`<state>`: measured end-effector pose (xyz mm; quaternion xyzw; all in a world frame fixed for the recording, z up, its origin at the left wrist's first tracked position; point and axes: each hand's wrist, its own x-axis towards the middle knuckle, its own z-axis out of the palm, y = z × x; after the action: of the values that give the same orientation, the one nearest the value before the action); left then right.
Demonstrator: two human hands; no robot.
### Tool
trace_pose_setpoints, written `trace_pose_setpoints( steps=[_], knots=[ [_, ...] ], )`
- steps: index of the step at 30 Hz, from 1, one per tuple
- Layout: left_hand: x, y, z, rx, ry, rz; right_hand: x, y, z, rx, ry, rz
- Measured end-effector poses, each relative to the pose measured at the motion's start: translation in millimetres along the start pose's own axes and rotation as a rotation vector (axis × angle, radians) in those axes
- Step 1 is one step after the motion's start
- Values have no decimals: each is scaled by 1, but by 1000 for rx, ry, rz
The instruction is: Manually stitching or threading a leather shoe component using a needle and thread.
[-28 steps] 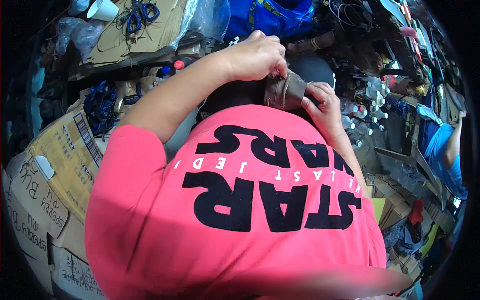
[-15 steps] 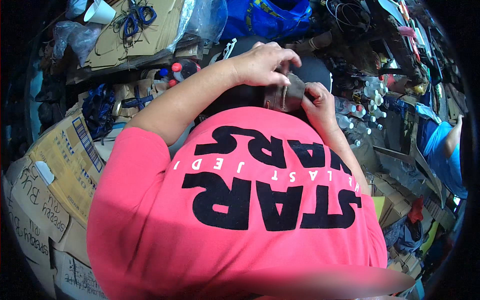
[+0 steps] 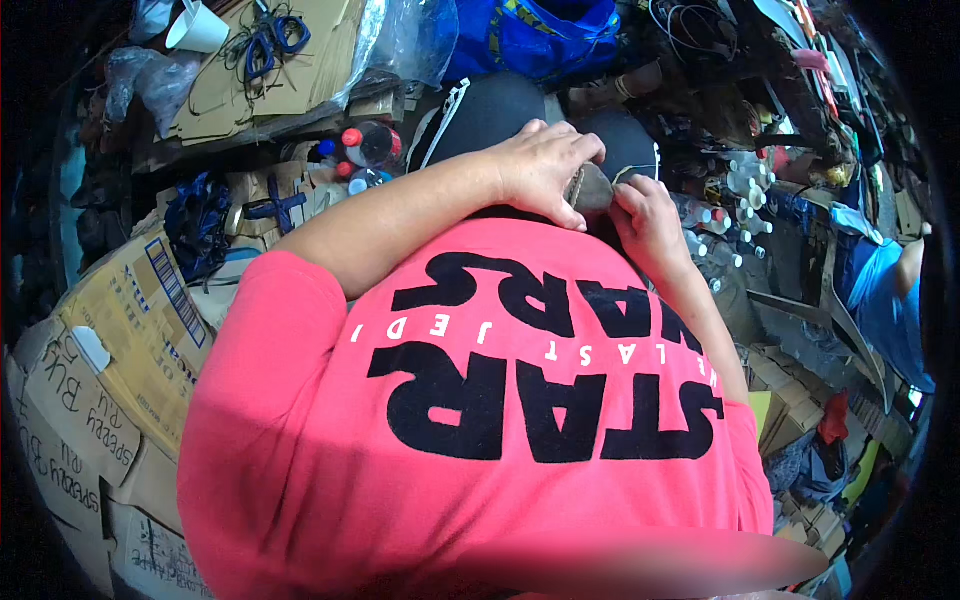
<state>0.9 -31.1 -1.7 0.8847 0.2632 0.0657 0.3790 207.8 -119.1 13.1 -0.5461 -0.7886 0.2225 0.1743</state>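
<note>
A brown, leather-like piece (image 3: 592, 190) with a pale edge lies in front of my lap, close to the hem of my pink shirt. My left hand (image 3: 548, 172) is wrapped over its left side, thumb toward me and fingers on the far side, hiding much of it. At the right edge of the piece, my right hand (image 3: 645, 205) has its fingers pinched together. A thin pale strand (image 3: 634, 169) shows by those fingertips; whether they grip it is too small to tell. My knees in dark trousers (image 3: 490, 110) are just beyond.
Plastic bottles (image 3: 745, 190) crowd the right side, and more bottles (image 3: 368, 148) stand at the left. Blue-handled scissors (image 3: 262, 52) lie on stacked brown card (image 3: 205, 110). A blue bag (image 3: 540, 45) is ahead. Cardboard boxes (image 3: 130, 330) fill the left; a person in blue (image 3: 880, 290) is far right.
My left hand has come down and closed over the brown piece, now covering most of it. The piece has turned. My right hand has shifted slightly and pinches at its edge.
</note>
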Motion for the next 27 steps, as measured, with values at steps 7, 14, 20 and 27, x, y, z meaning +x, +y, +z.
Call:
trace_pose_setpoints(
  steps=[7, 14, 20, 27],
  knots=[
    [1, -6, -6, -34, 35, 24, -62, 36, -45, 479, 137, 491],
    [8, 0, -4, 19, -30, -8, -9, 22, -23, 1650, 479, 269],
    [2, 4, -7, 118, -15, 52, -7, 33, -26, 1741, 261, 182],
    [57, 20, -12, 18, -413, -244, -20, 12, -32, 1606, 210, 370]
  ],
)
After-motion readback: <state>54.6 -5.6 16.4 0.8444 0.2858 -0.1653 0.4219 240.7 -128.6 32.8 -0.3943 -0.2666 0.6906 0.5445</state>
